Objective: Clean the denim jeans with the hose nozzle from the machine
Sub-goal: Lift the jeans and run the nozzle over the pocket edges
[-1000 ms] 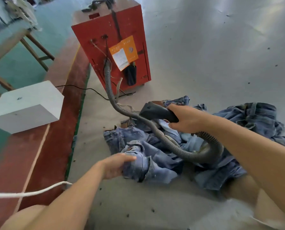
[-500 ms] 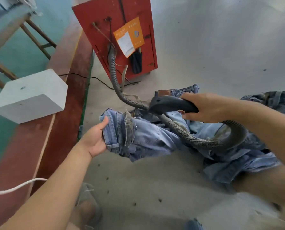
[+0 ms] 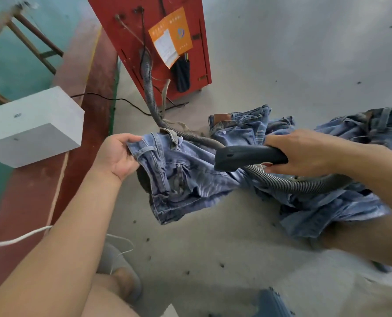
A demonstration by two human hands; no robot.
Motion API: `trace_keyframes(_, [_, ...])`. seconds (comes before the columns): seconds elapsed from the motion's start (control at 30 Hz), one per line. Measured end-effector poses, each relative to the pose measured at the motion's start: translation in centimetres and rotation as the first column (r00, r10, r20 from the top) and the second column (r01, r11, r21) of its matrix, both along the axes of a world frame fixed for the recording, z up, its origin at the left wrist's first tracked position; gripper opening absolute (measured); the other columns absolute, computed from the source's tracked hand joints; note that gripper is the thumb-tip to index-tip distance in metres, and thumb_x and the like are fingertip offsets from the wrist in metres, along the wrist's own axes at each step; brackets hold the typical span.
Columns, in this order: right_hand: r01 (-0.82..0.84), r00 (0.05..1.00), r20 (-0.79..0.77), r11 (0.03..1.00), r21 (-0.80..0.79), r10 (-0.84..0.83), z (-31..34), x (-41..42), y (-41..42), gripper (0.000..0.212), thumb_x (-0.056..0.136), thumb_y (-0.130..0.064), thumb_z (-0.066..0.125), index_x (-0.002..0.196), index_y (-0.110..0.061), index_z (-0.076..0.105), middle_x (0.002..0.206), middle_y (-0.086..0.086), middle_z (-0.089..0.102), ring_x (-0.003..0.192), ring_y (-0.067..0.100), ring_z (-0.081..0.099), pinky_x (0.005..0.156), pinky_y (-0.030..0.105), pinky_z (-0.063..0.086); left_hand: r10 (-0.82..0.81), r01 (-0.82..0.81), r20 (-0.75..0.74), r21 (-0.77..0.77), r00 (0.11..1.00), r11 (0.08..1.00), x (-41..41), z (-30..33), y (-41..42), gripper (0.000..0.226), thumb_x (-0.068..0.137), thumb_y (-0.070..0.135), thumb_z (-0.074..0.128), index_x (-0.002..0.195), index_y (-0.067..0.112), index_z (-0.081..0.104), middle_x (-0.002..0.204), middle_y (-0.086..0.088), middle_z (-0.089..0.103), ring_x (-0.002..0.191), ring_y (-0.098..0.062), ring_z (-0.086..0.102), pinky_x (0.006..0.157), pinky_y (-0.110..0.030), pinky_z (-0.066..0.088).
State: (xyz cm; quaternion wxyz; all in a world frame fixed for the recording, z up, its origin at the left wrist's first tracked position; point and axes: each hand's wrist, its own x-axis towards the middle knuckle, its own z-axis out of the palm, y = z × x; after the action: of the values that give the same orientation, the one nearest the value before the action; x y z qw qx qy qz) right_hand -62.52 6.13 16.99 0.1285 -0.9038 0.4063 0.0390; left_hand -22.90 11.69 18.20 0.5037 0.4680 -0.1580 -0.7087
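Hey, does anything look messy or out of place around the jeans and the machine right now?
Mostly the floor: dark specks of debris are scattered there, and more denim lies crumpled in a heap. The orange paper on the red machine hangs crooked.

Bright, even daylight — soft shadows pool under the jeans (image 3: 190, 179). Around them, wide-angle distortion bends the edges; lower corners near the frame smear into blur.

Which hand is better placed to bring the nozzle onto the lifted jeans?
The right hand: it already grips the nozzle just above the jeans. The left hand holds their waistband.
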Motion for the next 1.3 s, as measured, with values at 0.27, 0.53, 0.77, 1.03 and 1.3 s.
trace_keyframes(0.27, [0.386, 0.85, 0.313, 0.905, 0.175, -0.423, -0.1, 4.5, 1.4, 0.039, 0.087, -0.052, 0.076, 0.098, -0.023, 0.052, 0.077, -0.002, 0.063, 0.063, 0.013, 0.062, 0.051, 0.028, 0.045, 0.028, -0.039, -0.068, -0.168, 0.997, 0.985, -1.1, 1.3, -0.2, 0.055, 0.09, 0.01, 0.037, 0.136, -0.02, 0.039, 0.137, -0.035, 0.056, 0.125, -0.05, 0.06, 0.097, -0.057, 0.052])
trace_keyframes(0.53, [0.456, 0.601, 0.411, 0.716, 0.528, -0.685, -2.7, 8.4, 1.5, 0.053, 0.076, -0.029, 0.091, 0.11, -0.014, 0.052, 0.096, 0.006, 0.074, 0.074, 0.021, 0.075, 0.063, 0.042, 0.064, 0.279, -0.338, -0.297, -0.168, 0.913, 0.926, -3.1, 3.0, -0.5, 0.074, 0.065, 0.015, 0.042, 0.125, -0.026, 0.03, 0.117, -0.048, 0.051, 0.107, -0.066, 0.047, 0.079, -0.071, 0.044])
trace_keyframes(0.77, [0.333, 0.556, 0.419, 0.654, 0.679, -0.718, -4.7, 12.2, -1.0, 0.058, 0.078, -0.011, 0.089, 0.119, -0.006, 0.048, 0.091, 0.008, 0.078, 0.073, 0.022, 0.078, 0.066, 0.043, 0.065, 0.403, -0.462, -0.313, -0.139, 0.86, 0.876, -3.9, 3.5, -0.8, 0.08, 0.061, 0.012, 0.043, 0.135, -0.015, 0.026, 0.123, -0.033, 0.048, 0.1, -0.06, 0.047, 0.074, -0.072, 0.045])
trace_keyframes(1.03, [0.239, 0.593, 0.354, 0.578, 0.78, -0.723, -3.0, 11.5, -2.7, 0.043, 0.083, 0.003, 0.08, 0.115, -0.001, 0.052, 0.065, 0.011, 0.062, 0.047, 0.015, 0.058, 0.048, 0.03, 0.054, 0.173, -0.165, -0.081, 0.103, 0.981, 0.981, -1.7, 2.3, 0.2, 0.074, 0.07, 0.016, 0.052, 0.129, -0.025, 0.035, 0.121, -0.051, 0.054, 0.106, -0.065, 0.061, 0.077, -0.064, 0.053])
trace_keyframes(1.3, [0.246, 0.843, 0.384, 0.904, 0.349, -0.377, -0.6, 8.9, -2.5, 0.023, 0.092, -0.018, 0.072, 0.095, -0.024, 0.05, 0.074, 0.002, 0.07, 0.047, 0.009, 0.063, 0.044, 0.02, 0.049, 0.408, -0.42, -0.255, 0.008, 0.877, 0.908, -0.5, 2.0, 0.6, 0.083, 0.068, 0.015, 0.049, 0.142, -0.015, 0.024, 0.135, -0.042, 0.045, 0.119, -0.064, 0.044, 0.094, -0.072, 0.042])
